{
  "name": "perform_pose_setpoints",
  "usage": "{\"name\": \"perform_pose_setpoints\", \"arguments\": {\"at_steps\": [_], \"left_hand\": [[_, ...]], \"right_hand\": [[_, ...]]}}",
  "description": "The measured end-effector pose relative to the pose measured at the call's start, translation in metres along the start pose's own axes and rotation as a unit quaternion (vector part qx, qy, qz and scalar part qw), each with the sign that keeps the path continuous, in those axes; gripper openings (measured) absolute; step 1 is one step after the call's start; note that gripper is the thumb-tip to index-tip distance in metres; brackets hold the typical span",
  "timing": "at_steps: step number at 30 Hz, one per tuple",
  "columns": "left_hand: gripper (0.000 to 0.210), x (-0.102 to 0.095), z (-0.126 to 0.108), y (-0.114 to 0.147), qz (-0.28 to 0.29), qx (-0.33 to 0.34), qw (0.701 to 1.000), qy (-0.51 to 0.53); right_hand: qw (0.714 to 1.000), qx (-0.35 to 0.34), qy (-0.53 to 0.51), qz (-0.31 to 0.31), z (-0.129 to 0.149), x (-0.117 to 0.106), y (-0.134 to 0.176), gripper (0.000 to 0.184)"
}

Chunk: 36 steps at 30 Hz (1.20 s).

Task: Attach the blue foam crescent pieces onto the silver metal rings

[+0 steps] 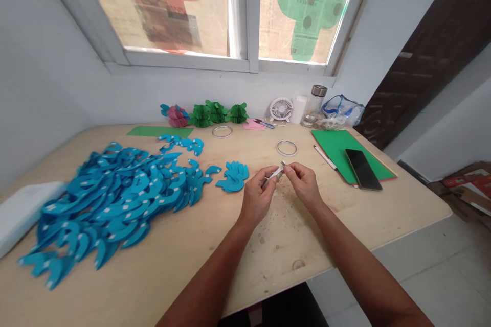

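My left hand [261, 191] is closed around a small, thin white object [276, 170] with a dark, metallic-looking end; its exact kind is too small to make out. At that dark end, the thumb and fingers of my right hand [303, 181] are pinched together. Just left of my hands lies a small stack of curved blue paper pieces [233, 176]. A large heap of similar blue pieces [126, 189], many with white square patches, spreads over the left of the table. Beyond my hands rests a roll of narrow tape [286, 148].
A second tape roll [222, 132] lies farther back. Green folded-paper shapes [217, 112], scissors [264, 123], a small fan [281, 110] and a bottle [317, 98] line the wall. On the right are a pen [325, 157], green sheets [337, 150] and a phone [362, 169].
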<state>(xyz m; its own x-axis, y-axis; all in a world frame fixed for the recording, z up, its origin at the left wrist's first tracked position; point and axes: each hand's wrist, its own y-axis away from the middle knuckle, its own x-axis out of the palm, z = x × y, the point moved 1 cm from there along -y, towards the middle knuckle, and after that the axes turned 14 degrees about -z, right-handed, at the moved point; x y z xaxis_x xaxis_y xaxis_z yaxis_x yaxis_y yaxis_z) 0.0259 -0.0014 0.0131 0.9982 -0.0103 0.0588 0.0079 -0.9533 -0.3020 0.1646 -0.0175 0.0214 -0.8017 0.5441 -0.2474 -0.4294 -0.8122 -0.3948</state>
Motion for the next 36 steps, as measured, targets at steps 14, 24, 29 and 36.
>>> {"name": "perform_pose_setpoints", "arguments": {"at_steps": [14, 24, 29, 36], "left_hand": [[0.029, 0.001, 0.001, 0.0, 0.001, -0.01, 0.999, 0.042], [0.028, 0.002, 0.004, 0.001, 0.006, -0.011, 0.999, 0.032], [0.029, 0.002, 0.005, 0.001, 0.009, -0.017, 0.999, 0.036], [0.023, 0.003, 0.004, 0.0, -0.002, -0.026, 0.998, 0.048]], "right_hand": [[0.999, -0.023, 0.028, 0.026, 0.002, -0.001, 0.002, 0.032], [0.996, -0.052, 0.063, 0.026, 0.01, -0.001, 0.004, 0.032], [0.996, -0.062, 0.06, 0.018, 0.009, 0.0, 0.004, 0.033], [0.997, -0.061, 0.053, 0.009, 0.007, 0.001, 0.005, 0.033]]}}
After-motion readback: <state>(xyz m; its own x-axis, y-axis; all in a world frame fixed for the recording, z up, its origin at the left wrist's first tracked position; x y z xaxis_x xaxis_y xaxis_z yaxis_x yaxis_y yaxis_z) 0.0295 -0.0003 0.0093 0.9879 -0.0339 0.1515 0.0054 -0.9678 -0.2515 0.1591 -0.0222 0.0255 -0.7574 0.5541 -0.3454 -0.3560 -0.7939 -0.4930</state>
